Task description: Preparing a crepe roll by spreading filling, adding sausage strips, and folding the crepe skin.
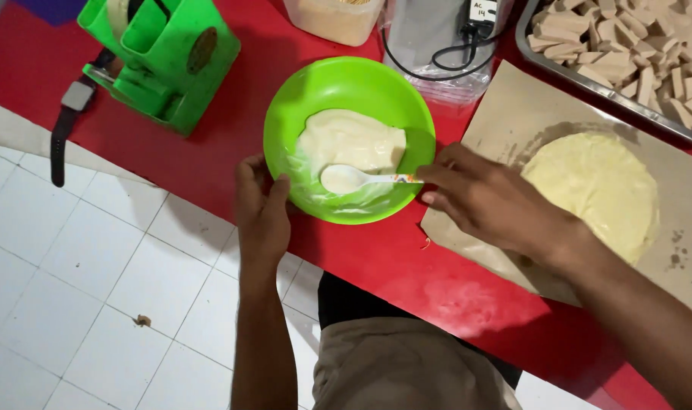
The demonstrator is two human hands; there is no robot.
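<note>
Green plastic fills the middle of my view: the round bowl [349, 83] sits on the red table [232, 163], close to its near edge and straight ahead of me. My left hand [261, 205] is against the bowl's near-left rim, thumb and fingers curled onto the lip in a light grip. My right hand [486, 201] comes in from the right, just past the bowl's right rim, its fingertips pressed together in a pinch on the handle end of a white spoon [349, 179]. The spoon lies nearly level, its scoop pointing left and resting low in the bowl, between my two hands.

Inside the bowl lies a thick, pale cream batter [349, 140], smooth and glossy, pooled toward the middle and near side, with thin smears along the near wall. The far part of the bowl is bare green.

Beneath my right wrist lies a sheet of brown paper [513, 106] with a round, pale yellow flat wrapper [600, 190] on it. A metal tray of pale cut blocks [627, 45] stands at the far right, and a green caddy [160, 57] at the far left.
</note>
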